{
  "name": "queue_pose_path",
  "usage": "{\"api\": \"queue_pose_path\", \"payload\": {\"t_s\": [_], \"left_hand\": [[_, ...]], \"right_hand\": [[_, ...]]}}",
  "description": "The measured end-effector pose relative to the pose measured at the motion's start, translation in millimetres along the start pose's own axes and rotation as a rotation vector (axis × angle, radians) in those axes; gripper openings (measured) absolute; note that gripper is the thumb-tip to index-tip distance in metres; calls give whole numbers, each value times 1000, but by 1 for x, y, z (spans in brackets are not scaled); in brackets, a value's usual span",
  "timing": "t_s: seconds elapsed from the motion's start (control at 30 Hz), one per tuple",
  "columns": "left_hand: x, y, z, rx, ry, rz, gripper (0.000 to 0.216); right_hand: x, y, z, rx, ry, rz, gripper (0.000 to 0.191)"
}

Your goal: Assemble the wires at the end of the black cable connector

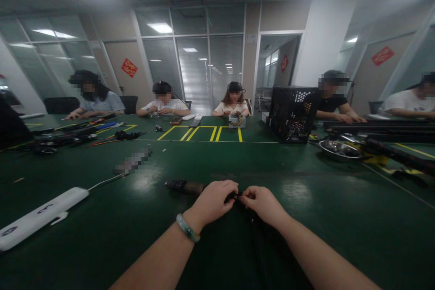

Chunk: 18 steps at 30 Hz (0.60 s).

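My left hand (215, 201), with a green bangle (188, 228) on its wrist, is closed, fingers curled over a small dark part (235, 196). From the other side my right hand (263, 203) pinches at the same part, thumb and forefinger together. Left of my left hand lies a dark cylindrical piece (185, 186) with a brownish middle and a small shiny tip; its right end is hidden behind the fingers. A thin black strip or rod (254, 235) runs from under my right hand toward me, hard to make out against the table.
On the green table (136, 235) a white power strip (44, 217) lies at left. Cables and tools (78, 133) are heaped beyond it. A black computer case (292, 113) and a metal bowl (340, 149) stand at right. Several people sit across the table.
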<state>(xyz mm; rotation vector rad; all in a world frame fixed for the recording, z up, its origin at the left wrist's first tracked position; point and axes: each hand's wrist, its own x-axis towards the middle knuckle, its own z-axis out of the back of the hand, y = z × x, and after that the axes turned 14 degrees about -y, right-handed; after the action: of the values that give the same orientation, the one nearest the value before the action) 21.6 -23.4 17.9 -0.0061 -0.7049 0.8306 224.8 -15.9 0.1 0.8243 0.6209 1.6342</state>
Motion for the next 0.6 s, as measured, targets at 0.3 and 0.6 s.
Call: {"api": "queue_pose_path", "payload": {"t_s": [0.3,0.6], "left_hand": [[-1,3,-2,-13,4,1,20],[0,1,0,4,8,3,21]], "right_hand": [[0,-1,1,16,22,-38,21],[-1,0,1,3,0,-5,21]]}}
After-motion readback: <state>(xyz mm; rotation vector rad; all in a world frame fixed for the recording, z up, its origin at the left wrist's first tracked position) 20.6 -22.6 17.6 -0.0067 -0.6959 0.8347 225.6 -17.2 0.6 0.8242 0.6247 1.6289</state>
